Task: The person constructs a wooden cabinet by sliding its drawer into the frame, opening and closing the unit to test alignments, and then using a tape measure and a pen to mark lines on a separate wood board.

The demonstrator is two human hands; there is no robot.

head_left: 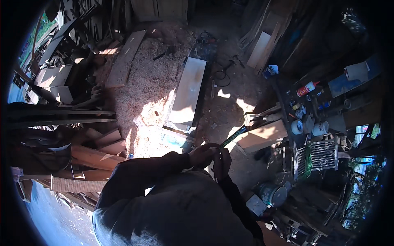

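My left hand (201,156) and my right hand (222,165) are close together in front of my body, fingers closed. A narrow dark strip with green marks (234,136) runs from them up and to the right; its exact kind I cannot make out. Its near end disappears between my fingers. The far end reaches toward a pale shape (248,119) beside a light wooden board (262,137). Beyond my hands, a long pale board (189,88) lies on a low work surface, partly in bright sunlight.
Wood shavings (143,69) cover the floor at left, with a plank (127,59) on them. On the right, a cluttered bench holds a red-and-white bottle (307,88) and white tubs (297,126). A slatted rack (324,156) and a bucket (274,195) stand nearer. Stacked lumber (98,158) sits left.
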